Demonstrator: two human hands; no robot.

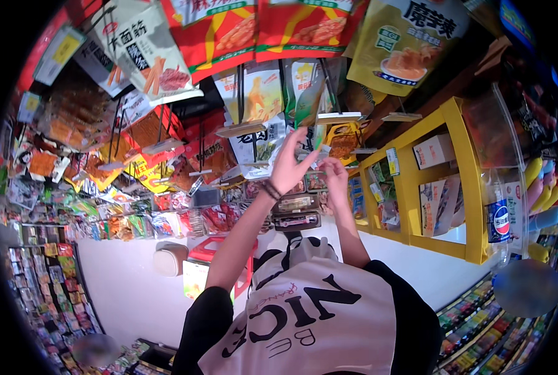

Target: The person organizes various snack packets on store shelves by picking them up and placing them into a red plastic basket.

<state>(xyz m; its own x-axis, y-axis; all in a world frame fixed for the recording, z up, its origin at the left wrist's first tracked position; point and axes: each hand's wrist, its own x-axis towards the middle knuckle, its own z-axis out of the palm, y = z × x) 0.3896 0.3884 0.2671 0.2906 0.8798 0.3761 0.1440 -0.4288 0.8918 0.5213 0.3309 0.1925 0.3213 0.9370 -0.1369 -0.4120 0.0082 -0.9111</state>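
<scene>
My left hand, with dark bands at the wrist, reaches up to the hanging snack bags. Its fingers are stretched out and the thumb stands apart. Its fingertips overlap the lower part of a green and white snack bag; whether they touch it I cannot tell. Close by on the right, my right hand has its fingers bent together in a pinch near the left thumb. What lies between those fingers is too small to make out. Behind the hands hang a white bag with dark lettering and a yellow-framed snack bag.
Metal hooks with price tag holders jut toward me. Large red bags and an olive pouch hang above. A yellow rack stands right, a blue can beside it. Below left is a red stool.
</scene>
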